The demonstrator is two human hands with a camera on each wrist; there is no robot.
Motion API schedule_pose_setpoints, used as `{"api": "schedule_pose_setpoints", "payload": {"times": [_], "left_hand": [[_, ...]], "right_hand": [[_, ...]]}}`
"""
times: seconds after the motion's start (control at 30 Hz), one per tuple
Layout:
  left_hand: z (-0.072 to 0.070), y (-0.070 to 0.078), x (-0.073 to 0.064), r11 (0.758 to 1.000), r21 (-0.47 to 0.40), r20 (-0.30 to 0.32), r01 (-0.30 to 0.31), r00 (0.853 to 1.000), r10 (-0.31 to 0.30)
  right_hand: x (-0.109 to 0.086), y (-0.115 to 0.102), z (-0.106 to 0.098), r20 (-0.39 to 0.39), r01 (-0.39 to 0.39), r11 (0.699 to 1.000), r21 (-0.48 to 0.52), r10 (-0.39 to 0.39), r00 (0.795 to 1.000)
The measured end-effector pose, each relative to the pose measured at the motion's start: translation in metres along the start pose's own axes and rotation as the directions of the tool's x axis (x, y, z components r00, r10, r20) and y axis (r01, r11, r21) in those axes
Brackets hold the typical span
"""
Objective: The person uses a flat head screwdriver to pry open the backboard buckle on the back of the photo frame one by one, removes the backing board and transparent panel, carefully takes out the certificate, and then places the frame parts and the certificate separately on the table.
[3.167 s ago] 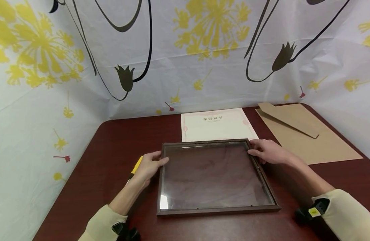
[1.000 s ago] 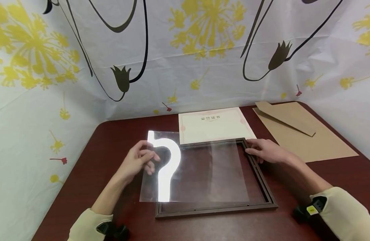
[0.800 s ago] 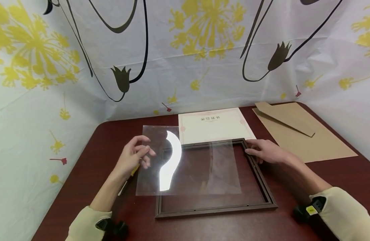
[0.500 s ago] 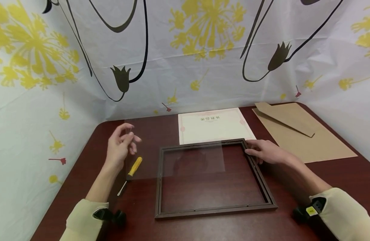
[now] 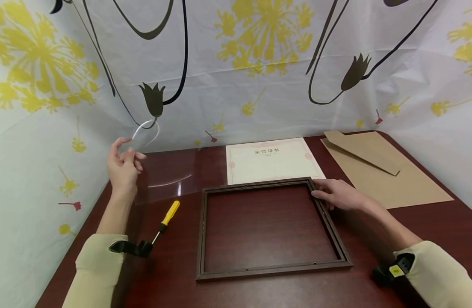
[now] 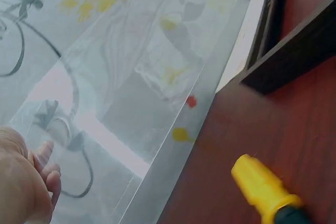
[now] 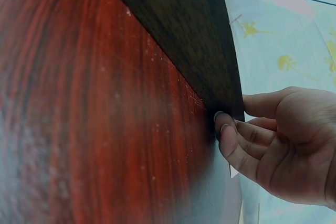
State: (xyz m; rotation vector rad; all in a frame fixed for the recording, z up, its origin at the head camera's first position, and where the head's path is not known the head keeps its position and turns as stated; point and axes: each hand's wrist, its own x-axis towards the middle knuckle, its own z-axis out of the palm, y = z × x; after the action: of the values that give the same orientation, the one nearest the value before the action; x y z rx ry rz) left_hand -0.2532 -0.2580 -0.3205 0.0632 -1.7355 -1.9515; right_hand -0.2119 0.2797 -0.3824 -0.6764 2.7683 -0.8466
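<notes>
A clear plastic sheet (image 5: pixel 170 173) hangs from my left hand (image 5: pixel 122 171), pinched between thumb and fingers at the far left of the table. In the left wrist view the sheet (image 6: pixel 123 124) looks glossy, with bright reflections. The dark brown picture frame (image 5: pixel 274 270) lies flat in the middle, the tabletop showing through its opening. My right hand (image 5: pixel 340 194) grips the frame's far right corner, thumb on top. From the right wrist view, fingertips of this hand (image 7: pixel 294 145) reach under the frame's edge (image 7: pixel 194 35).
A yellow-handled screwdriver (image 5: pixel 170 212) lies left of the frame, near my left forearm. Behind the frame is a cream certificate (image 5: pixel 274 164) with printed characters. A brown backing board (image 5: pixel 393 182) with a stand flap (image 5: pixel 363 152) lies at the far right. Patterned cloth (image 5: pixel 228 94) encloses the table's back and sides.
The clear sheet has come up out of the frame and moved left and away with my left hand, uncovering the screwdriver. My right hand stays on the frame's corner.
</notes>
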Motion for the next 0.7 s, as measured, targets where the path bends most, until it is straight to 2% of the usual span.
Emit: {"api": "schedule_pose_setpoints", "payload": {"times": [0.2, 0.37, 0.6, 0.7], "left_hand": [[-0.006, 0.0, 0.019, 1.0, -0.01, -0.072, -0.029, 0.997, 0.028], [-0.012, -0.006, 0.028, 1.0, 0.008, -0.094, -0.009, 0.995, 0.01], [-0.028, -0.023, 0.038, 0.982, 0.179, -0.137, 0.052, 0.99, -0.028], [-0.034, -0.03, 0.041, 0.973, 0.217, -0.163, 0.076, 0.986, -0.041]], "right_hand": [[-0.001, 0.0, -0.001, 0.006, -0.008, 1.0, -0.009, 0.008, 1.0], [-0.001, -0.001, 0.0, 0.002, -0.009, 1.0, 0.008, 0.009, 1.0], [-0.003, 0.0, 0.001, -0.016, 0.007, 1.0, -0.002, -0.007, 1.0], [-0.003, 0.0, 0.001, -0.013, -0.001, 1.0, -0.002, 0.001, 1.0]]}}
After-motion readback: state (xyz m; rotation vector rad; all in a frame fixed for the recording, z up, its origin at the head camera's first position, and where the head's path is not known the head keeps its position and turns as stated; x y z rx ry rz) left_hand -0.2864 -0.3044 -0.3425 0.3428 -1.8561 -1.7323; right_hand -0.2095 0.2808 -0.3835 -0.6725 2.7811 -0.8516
